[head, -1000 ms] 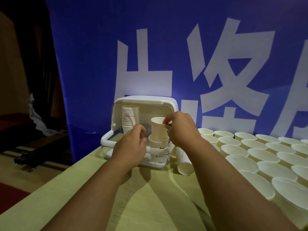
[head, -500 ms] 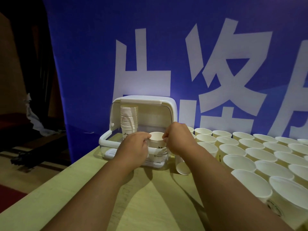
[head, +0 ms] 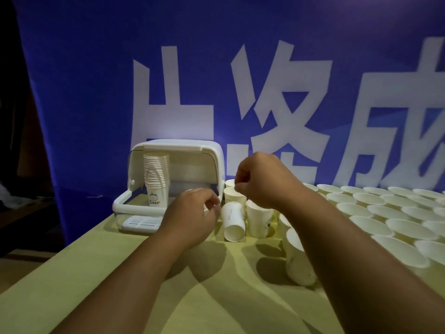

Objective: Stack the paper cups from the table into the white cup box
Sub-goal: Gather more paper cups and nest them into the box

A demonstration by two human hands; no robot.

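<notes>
Far left on the counter (head: 72, 273): white cup box (head: 183, 150), lid up, tall cup stack (head: 156, 179) inside at its left. Left hand (head: 190, 216) curled loosely at the box's front, grip hidden, cannot tell. Beside it, tipped cup (head: 233, 221) lying down. Right hand (head: 262, 182) raised, fingers curled together, nothing visible in them. Right: rows of paper cups (head: 385, 213). Behind: blue banner (head: 96, 68).

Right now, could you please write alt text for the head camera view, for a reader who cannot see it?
Two bare hands hover over a table: the left hand in front of an open white cup box holding a tall cup stack, the right hand closed above loose paper cups. One tipped cup lies beside the box, before a blue banner.
</notes>
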